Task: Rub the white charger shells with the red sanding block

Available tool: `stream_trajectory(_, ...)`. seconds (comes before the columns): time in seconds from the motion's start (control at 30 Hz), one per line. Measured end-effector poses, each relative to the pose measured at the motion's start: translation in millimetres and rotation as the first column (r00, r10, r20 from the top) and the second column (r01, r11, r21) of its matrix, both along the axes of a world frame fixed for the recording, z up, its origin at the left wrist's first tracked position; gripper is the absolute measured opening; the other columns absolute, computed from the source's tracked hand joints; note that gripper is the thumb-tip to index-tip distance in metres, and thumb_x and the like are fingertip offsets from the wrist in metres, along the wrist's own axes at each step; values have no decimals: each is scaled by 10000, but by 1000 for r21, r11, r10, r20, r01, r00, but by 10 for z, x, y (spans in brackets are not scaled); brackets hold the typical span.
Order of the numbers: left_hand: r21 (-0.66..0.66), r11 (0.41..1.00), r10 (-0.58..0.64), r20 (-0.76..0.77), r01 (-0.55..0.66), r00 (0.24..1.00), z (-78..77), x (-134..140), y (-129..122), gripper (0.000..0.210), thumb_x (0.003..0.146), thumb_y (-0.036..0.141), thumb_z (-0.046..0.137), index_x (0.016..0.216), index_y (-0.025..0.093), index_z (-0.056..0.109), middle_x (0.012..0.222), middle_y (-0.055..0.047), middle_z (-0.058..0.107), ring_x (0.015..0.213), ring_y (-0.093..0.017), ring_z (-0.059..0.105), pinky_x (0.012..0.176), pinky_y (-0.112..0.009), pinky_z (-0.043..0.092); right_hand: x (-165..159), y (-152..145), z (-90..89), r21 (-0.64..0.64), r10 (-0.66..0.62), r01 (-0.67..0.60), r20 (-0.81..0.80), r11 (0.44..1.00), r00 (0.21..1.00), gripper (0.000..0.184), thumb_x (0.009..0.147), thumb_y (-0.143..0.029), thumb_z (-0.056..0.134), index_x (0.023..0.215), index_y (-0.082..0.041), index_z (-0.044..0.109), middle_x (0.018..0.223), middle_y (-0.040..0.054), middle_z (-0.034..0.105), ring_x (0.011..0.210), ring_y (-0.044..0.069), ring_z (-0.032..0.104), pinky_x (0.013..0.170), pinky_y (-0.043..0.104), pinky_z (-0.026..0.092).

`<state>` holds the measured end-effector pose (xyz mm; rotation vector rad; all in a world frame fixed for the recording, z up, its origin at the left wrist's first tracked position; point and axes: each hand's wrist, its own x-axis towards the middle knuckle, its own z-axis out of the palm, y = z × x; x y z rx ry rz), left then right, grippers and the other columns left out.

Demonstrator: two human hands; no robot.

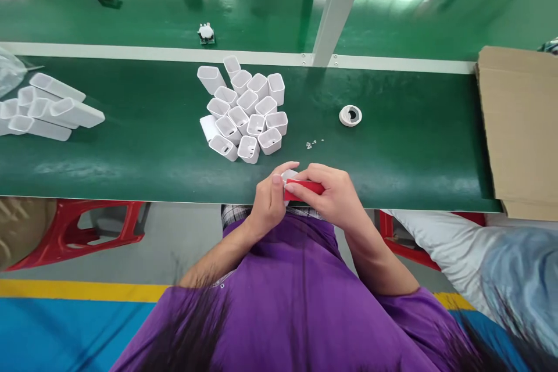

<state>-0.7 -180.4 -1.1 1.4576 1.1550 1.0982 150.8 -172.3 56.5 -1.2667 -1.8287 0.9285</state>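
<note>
Near the front edge of the green bench, my left hand (269, 197) is closed around a white plastic housing (289, 175), mostly hidden by the fingers. In my right hand (332, 193) is a flat red tool (305, 188), pinched between thumb and fingers. Its left end meets the housing; whether it is a knife handle or another tool I cannot tell. Just beyond my hands stands a cluster of similar open white housings (247, 102), most with their openings up. Tiny white scraps (310, 144) lie to the right of that cluster.
A white tape roll (350, 115) lies on the bench (405, 145). More housings (52, 107) are piled at left beside a plastic bag (11, 72). Cardboard (518, 128) covers the right end. A metal post (342, 9) rises behind. Red stools (100, 224) flank me; a person sits at right.
</note>
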Motion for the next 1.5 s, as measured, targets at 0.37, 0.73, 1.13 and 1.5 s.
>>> stream_trajectory(0.37, -133, 988, -48, 177, 72, 983, 46, -89, 31, 716, 989, 665, 288, 1130, 121, 732, 705, -62, 721, 628, -169, 642, 586, -279, 483, 89, 42, -25, -444, 75, -204, -292, 872, 954, 232, 856, -378, 694, 919, -166, 764, 706, -14, 662, 422, 52, 459, 429, 217, 376)
stream_trajectory(0.73, -119, 993, -18, 89, 29, 996, 45, -56, 69, 712, 997, 658, 257, 1216, 138, 692, 1052, -117, 768, 870, -210, 705, 761, -328, 546, 99, 56, -11, -384, -2, -96, -248, 918, 969, 278, 855, -399, 701, 993, -167, 767, 642, -22, 629, 450, 71, 498, 451, 212, 390)
stream_trajectory(1.13, 140, 989, 55, -100, -40, 994, -27, 6, -2, 683, 1030, 581, 215, 1243, 124, 676, 1165, -144, 751, 979, -214, 723, 876, -348, 567, -58, -44, 74, -49, -11, 12, 18, 999, 1000, 250, 945, -286, 602, 751, -170, 707, 709, 16, 676, 644, 121, 590, 638, 247, 447)
stream_trajectory(1.5, -114, 993, 31, 62, -23, 998, 60, -56, 11, 707, 1006, 641, 240, 1186, 155, 721, 788, -58, 749, 680, -169, 637, 652, -300, 509, 56, 15, 68, -396, 76, -155, -207, 905, 975, 207, 879, -369, 652, 862, -177, 726, 726, -2, 679, 409, 75, 491, 423, 232, 387)
